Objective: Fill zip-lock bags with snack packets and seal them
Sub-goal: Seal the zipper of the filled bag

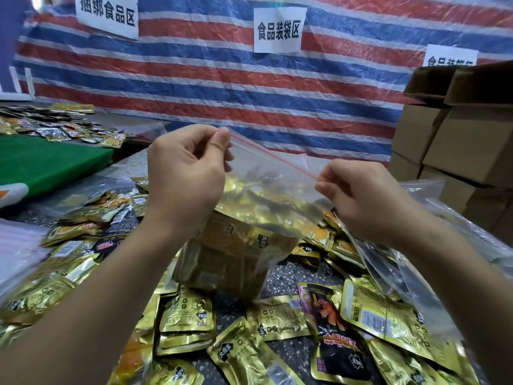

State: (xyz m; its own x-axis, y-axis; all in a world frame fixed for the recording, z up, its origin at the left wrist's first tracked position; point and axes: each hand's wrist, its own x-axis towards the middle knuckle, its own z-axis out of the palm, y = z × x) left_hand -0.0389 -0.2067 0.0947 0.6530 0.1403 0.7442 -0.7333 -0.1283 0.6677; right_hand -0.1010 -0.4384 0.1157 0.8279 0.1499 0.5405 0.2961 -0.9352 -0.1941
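The clear, floppy zip-lock bag of gold foil snack packets [249, 218] is held above the table [294, 276], its red seal strip pinched between left hand [184, 173] and right hand [361, 195] fingers; bottom-heavy, slippery film is best gripped there.

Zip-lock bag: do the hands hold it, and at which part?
Yes. Both hands pinch the zip-lock bag at its red seal strip: left hand at one end, right hand at the other.
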